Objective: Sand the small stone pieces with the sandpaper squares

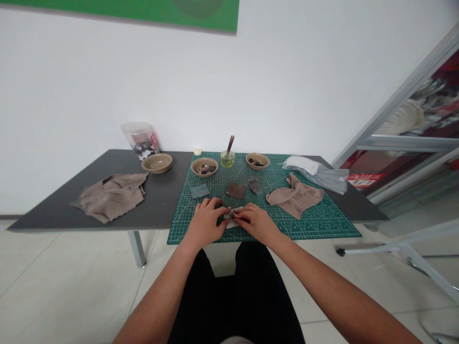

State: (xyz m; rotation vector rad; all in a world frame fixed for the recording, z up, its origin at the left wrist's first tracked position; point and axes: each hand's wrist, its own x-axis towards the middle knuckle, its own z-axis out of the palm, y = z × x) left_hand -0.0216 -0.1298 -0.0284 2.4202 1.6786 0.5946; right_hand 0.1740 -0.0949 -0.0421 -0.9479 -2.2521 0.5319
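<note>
At the front edge of the green cutting mat [322, 229], my left hand [208, 220] and my right hand [258, 222] meet over a small grey piece [231, 215]. The thumb and forefinger of each hand close on it from either side; its exact kind is too small to make out. Under the fingertips lies a pale flat square [231, 224], partly covered. Just beyond are a brown flat piece [236, 190], a bluish-grey flat piece [200, 191] and a grey irregular piece [255, 186].
Bowls of dark fragments [204, 167] [257, 161] flank a glass jar [227, 159] holding thin sticks. At left are an empty bowl [157, 163], a clear plastic tub [139, 138] and a brown cloth [113, 196]. Another cloth [296, 196] and a plastic bag [317, 172] lie right.
</note>
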